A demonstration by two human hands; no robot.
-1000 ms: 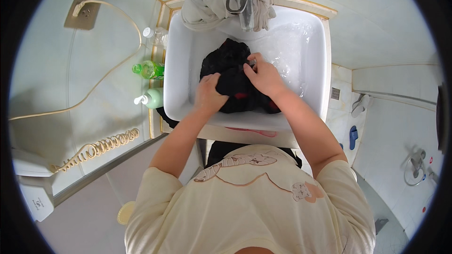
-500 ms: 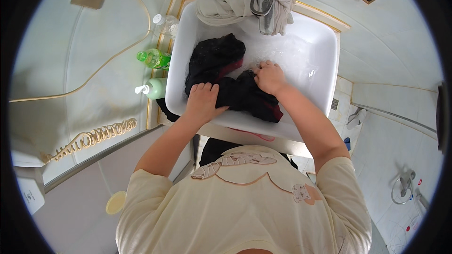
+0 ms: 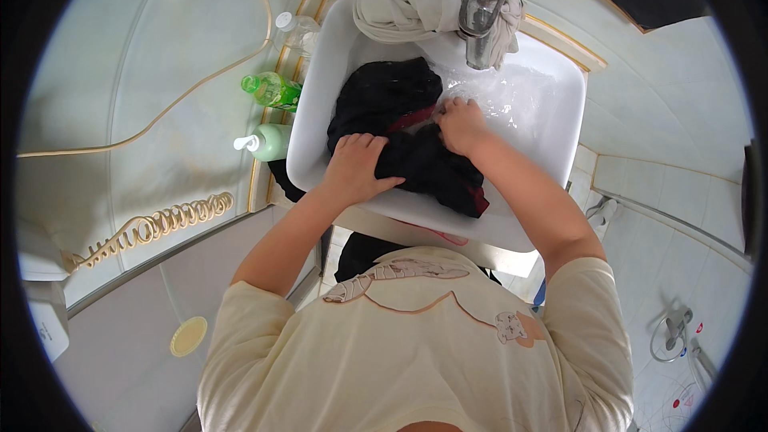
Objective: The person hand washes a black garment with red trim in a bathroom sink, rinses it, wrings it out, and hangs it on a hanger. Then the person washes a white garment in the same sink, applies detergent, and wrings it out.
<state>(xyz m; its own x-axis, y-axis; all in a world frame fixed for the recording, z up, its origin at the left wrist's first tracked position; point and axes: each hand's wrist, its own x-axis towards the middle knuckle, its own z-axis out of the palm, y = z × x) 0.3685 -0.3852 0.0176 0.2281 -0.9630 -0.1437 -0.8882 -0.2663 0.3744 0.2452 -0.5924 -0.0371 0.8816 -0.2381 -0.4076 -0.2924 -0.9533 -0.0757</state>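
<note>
A wet black garment [image 3: 380,96] with dark red parts lies bunched in the white sink [image 3: 308,132], in shallow soapy water. My left hand [image 3: 358,170] is on its near left part, fingers bent over the cloth and thumb pointing right. At the garment's right side, my right hand [image 3: 464,126] has its fingers curled on the edge of the cloth, beside the foamy water. Its fingertips are partly hidden. A grey faucet [image 3: 485,2] stands over the far side of the sink.
Beige cloth [image 3: 412,0] is heaped at the sink's far rim, behind and beside the faucet. Left of the sink stand a clear bottle [image 3: 299,34], a green bottle [image 3: 276,92] and a pale green pump bottle [image 3: 272,142]. A coiled cord [image 3: 176,220] hangs on the left wall.
The whole view has shifted and tilted slightly. Both hands stay on the black garment, the right one at nearly the same spot on its edge. The cloth's folds have moved a little.
</note>
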